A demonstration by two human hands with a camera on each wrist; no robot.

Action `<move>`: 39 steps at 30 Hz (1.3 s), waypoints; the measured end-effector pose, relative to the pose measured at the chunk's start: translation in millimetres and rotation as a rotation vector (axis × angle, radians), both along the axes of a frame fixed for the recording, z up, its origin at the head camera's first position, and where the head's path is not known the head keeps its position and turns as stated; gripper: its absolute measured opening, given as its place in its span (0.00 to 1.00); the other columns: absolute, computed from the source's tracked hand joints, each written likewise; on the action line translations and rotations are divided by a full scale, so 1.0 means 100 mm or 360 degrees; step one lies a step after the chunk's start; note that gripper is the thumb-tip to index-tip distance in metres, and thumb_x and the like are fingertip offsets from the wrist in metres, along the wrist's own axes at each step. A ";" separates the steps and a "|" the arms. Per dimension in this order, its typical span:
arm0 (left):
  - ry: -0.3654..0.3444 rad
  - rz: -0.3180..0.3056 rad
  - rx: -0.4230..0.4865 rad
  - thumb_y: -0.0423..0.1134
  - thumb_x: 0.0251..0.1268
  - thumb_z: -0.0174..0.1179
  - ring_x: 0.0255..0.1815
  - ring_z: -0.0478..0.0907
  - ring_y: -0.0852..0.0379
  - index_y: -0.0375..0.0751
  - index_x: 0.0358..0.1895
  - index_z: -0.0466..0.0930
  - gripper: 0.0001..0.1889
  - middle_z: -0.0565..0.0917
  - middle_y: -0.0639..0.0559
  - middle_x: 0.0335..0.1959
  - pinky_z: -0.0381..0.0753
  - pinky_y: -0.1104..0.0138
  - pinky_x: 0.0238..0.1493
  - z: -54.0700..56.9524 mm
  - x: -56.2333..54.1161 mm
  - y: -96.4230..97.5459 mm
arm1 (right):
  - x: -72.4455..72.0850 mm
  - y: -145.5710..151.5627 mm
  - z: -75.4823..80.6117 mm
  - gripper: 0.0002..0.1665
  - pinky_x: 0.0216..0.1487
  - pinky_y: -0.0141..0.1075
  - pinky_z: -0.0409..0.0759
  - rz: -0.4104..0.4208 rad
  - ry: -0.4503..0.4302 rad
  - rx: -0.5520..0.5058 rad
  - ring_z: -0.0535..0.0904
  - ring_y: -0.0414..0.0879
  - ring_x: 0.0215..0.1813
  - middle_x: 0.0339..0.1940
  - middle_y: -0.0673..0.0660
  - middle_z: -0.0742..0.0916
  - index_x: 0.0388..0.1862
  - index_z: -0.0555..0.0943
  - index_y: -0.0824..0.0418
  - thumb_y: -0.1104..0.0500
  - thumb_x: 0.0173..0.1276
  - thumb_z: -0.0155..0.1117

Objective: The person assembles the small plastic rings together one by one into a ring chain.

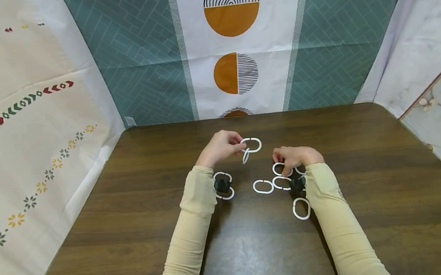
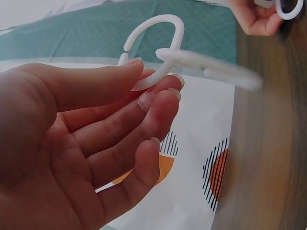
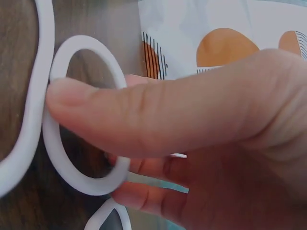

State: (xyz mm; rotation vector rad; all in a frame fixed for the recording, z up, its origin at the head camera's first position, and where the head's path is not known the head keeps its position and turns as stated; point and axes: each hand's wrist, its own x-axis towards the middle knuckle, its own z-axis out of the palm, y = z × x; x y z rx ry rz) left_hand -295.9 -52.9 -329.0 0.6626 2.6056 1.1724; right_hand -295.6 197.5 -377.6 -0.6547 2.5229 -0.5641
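Note:
My left hand [image 1: 221, 147] is raised above the table, pinching a white oval shower curtain ring [image 2: 178, 33] between thumb and fingertips. Through it hangs a second white shower curtain ring [image 2: 225, 69], blurred in the left wrist view. My right hand [image 1: 297, 155] is low over the tabletop at another white shower curtain ring [image 3: 81, 184]. Its thumb crosses the near side of that ring while the fingers reach the opposite side. Beside this ring lie more rings, one [image 1: 275, 184] right against it and one [image 1: 255, 187] to the left.
A single ring [image 1: 302, 219] lies nearer me below the right wrist. Two more rings [image 1: 227, 197] show by the left wrist, partly covered by the black wrist camera [image 1: 222, 185]. The brown wooden table [image 1: 114, 238] ends at hanging cloths [image 1: 141, 74] behind and at the sides.

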 end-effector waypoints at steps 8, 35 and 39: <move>-0.0001 -0.0011 -0.0033 0.37 0.66 0.61 0.35 0.84 0.48 0.35 0.41 0.83 0.08 0.87 0.38 0.39 0.73 0.74 0.31 -0.01 -0.01 0.02 | 0.01 0.02 0.06 0.15 0.30 0.30 0.72 -0.0059 -0.0099 -0.0103 0.70 0.42 0.26 0.25 0.51 0.71 0.35 0.68 0.67 0.77 0.52 0.60; 0.0042 -0.0121 -0.0166 0.41 0.60 0.67 0.23 0.75 0.55 0.42 0.29 0.82 0.08 0.77 0.55 0.15 0.69 0.71 0.29 0.00 0.00 0.01 | 0.15 -0.06 0.53 0.06 0.30 0.32 0.75 -0.0404 0.0617 -0.0728 0.76 0.40 0.26 0.29 0.58 0.82 0.40 0.75 0.62 0.63 0.68 0.62; 0.0042 -0.0125 -0.0174 0.42 0.60 0.67 0.20 0.72 0.59 0.42 0.29 0.82 0.08 0.75 0.56 0.14 0.69 0.70 0.30 0.01 0.02 0.01 | 0.15 -0.08 0.53 0.07 0.28 0.33 0.78 -0.0411 0.0450 -0.0917 0.78 0.42 0.23 0.32 0.61 0.80 0.43 0.74 0.65 0.66 0.68 0.61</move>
